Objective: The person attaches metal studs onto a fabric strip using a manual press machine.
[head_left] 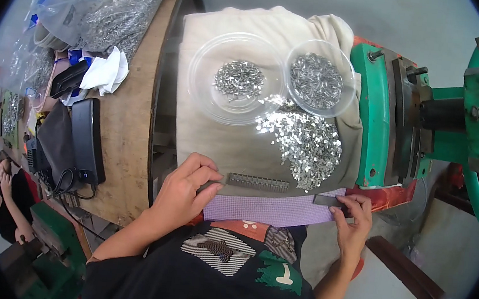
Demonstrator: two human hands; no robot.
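Both hands (269, 201) partly covering jig (259, 182).

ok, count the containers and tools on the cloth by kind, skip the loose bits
Clear round plastic dishes: 2, the larger dish and the smaller dish, each holding small metal pieces
Dark toothed metal strip, at the left hand: 1
Flat dark metal bar, at the right hand: 1
Purple mat: 1
Total: 5
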